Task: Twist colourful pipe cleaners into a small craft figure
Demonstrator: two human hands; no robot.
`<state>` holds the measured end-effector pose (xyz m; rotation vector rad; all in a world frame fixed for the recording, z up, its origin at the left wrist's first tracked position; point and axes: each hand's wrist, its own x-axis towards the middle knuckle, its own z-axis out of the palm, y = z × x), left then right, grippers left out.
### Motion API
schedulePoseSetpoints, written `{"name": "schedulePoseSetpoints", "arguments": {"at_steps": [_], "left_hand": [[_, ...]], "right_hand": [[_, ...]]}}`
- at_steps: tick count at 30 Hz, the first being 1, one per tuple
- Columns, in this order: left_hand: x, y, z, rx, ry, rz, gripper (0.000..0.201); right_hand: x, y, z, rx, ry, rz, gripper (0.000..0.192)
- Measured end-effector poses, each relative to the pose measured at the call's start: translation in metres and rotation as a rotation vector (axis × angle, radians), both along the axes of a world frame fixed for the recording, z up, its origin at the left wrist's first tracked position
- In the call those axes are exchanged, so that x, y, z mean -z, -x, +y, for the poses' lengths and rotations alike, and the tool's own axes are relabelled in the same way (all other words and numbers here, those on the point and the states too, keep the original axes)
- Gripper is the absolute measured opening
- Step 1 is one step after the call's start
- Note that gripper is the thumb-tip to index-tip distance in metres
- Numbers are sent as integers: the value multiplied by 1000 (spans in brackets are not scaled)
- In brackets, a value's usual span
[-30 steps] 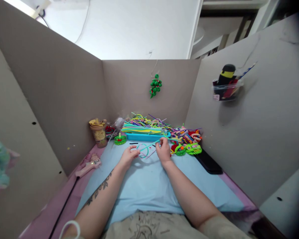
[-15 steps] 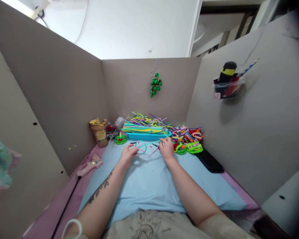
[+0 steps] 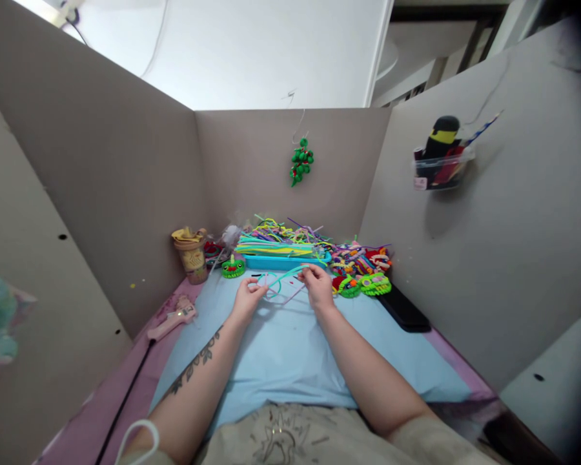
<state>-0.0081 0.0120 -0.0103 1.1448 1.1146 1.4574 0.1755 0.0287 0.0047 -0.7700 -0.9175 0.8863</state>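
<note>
The left hand (image 3: 248, 299) and the right hand (image 3: 319, 288) both pinch the teal strand (image 3: 289, 272) with closed fingertips. It lies between them, over the worktop (image 3: 281, 349), its long axis crosswise, slightly farther away at the right; its loop (image 3: 279, 288) is nearer the left hand.

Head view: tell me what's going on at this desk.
A person's left hand and right hand hold a turquoise pipe cleaner between them, above the pale blue cloth. A lilac pipe cleaner also shows between the hands. Beyond them, a blue tray holds more strands. The glue gun lies to the left, untouched.
</note>
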Motion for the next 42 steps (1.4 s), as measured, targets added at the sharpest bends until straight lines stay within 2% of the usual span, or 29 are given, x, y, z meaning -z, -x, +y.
{"name": "schedulePoseSetpoints", "arguments": {"at_steps": [3,6,11,15,21,27,34,42], "left_hand": [[0,0,-1,9,-7,12,49],[3,-1,0,19,-21,24,47],[5,-2,3,29,-48,9,46],[4,1,4,-36,-44,-12,45],[5,4,6,-113,-40,0,42],[7,4,4,-230,-182,145,34],[9,0,3,-93,-125,183,32],[7,-5,-1,139,-61,41,43]], "right_hand": [[-3,3,0,-93,42,168,24],[-5,2,0,-201,81,240,24],[-5,1,-1,-323,146,291,28],[-5,0,-3,-404,172,238,26],[-6,-2,-2,-364,147,244,26],[-7,-4,0,-288,111,218,28],[-7,-5,1,-201,56,124,31],[-5,2,-3,-314,106,110,31]]}}
